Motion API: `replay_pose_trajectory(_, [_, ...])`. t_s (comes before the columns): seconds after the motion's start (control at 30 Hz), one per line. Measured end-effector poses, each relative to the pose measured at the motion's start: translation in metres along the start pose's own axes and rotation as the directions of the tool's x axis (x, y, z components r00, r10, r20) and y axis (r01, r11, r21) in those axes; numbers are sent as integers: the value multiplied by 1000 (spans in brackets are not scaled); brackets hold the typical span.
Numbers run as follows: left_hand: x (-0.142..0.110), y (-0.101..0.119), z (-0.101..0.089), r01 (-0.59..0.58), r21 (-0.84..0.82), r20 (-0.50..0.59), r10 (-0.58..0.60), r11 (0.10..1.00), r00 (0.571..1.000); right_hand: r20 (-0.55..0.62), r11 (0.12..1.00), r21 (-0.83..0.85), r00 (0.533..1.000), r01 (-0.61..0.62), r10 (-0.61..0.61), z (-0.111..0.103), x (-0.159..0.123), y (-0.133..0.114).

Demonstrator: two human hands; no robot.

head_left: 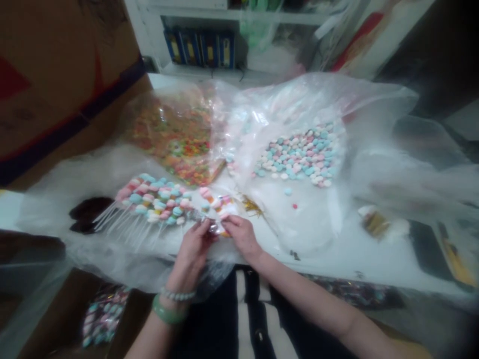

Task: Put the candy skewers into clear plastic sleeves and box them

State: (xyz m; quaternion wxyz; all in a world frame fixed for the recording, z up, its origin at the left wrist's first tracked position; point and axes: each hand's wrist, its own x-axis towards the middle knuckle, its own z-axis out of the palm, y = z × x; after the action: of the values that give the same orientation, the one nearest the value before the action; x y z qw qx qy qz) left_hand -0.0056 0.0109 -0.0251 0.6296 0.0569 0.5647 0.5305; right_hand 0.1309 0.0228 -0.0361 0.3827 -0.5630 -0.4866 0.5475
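While both hands meet at the near middle of the surface (322, 264), as the head view shows, the left hand (196, 242) and the right hand (243, 237) have their fingers narrow, pinching a shiny clear wrapper (214, 227) just beside colourful sweets; the exact fold is too blurred to tell. To the left lie many candy sticks (157, 199), which I judge already threaded but not yet wrapped. At near left, a box (60, 319) contains pastel pieces (103, 316), seemingly finished ones. Loose pastel sweets (303, 154) lie at far right and orange ones (187, 149) at far left, so probably much work is left
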Motion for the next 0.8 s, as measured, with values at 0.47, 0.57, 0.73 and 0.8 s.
replay_pose_trajectory(0.47, [12,35,7,38,-355,-129,-89,934,988,-27,828,-371,886,421,-463,-62,-51,9])
replay_pose_trajectory(0.57, [9,35,10,55,-354,-95,-94,934,991,-1,736,-470,833,487,-553,-60,-51,8])
replay_pose_trajectory(0.73, [5,32,10,-63,-322,-81,39,945,996,76,457,-729,724,509,-686,-63,-52,8])
replay_pose_trajectory(0.8, [3,30,9,-187,-259,-71,174,948,982,115,349,-788,678,507,-726,-63,-53,7])
